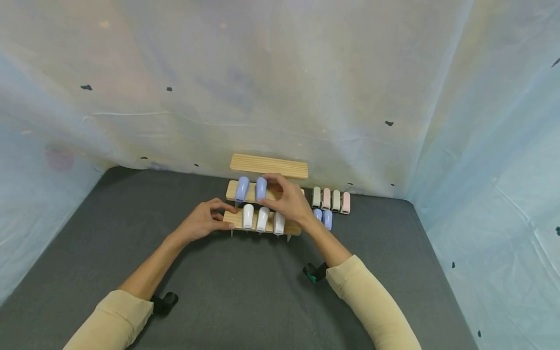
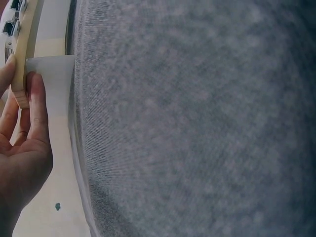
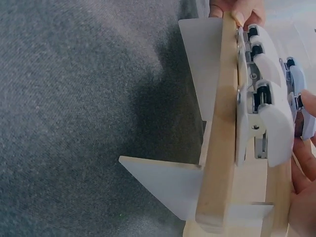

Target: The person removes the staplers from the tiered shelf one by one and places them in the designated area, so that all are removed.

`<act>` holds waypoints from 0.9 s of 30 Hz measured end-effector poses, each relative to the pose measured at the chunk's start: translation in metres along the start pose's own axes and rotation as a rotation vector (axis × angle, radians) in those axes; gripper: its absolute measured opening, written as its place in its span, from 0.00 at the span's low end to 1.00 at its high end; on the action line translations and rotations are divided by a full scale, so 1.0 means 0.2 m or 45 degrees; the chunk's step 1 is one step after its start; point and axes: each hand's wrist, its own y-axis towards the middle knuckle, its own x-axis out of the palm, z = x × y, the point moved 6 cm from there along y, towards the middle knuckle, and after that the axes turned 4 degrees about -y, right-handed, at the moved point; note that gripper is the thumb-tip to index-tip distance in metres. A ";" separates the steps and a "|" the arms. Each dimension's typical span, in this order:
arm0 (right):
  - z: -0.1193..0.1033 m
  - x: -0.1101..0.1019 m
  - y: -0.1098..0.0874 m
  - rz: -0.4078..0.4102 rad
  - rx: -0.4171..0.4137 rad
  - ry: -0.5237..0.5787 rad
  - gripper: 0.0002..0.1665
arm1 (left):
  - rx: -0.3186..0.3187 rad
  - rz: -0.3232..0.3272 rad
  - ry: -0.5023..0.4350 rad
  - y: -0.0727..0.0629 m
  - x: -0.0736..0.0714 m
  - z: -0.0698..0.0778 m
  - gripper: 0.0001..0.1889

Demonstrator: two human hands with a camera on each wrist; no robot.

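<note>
A tiered wooden display stand [image 1: 269, 165] with pale side supports stands near the back wall. My left hand [image 1: 202, 221] grips the left end of its lowest board [image 1: 236, 218]. In the left wrist view, the left hand [image 2: 27, 153] has its thumb and fingers on both faces of that board [image 2: 20, 84]. On the middle board, my right hand [image 1: 286, 198] pinches a lilac hole punch [image 1: 261, 187] between thumb and fingers. Beside it sits another lilac hole punch [image 1: 242, 188]. Three white hole punches [image 1: 262, 218] line the lowest board; the nearest white hole punch [image 3: 276, 123] shows a metal frame.
Right of the stand, a row of green and pink hole punches [image 1: 336, 200] stands on the dark tabletop [image 1: 245, 291]. Two more lilac hole punches [image 1: 327, 218] lie in front of them. Pale sheeting [image 1: 306, 97] closes off the back and sides.
</note>
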 end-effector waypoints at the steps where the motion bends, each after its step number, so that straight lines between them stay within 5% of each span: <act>1: 0.00 -0.01 0.00 0.003 -0.005 0.006 0.36 | 0.001 -0.001 -0.001 0.00 0.00 0.00 0.21; 27: 0.06 -0.14 -0.11 0.010 -0.030 0.159 0.38 | -0.009 0.002 -0.003 -0.01 0.00 0.00 0.21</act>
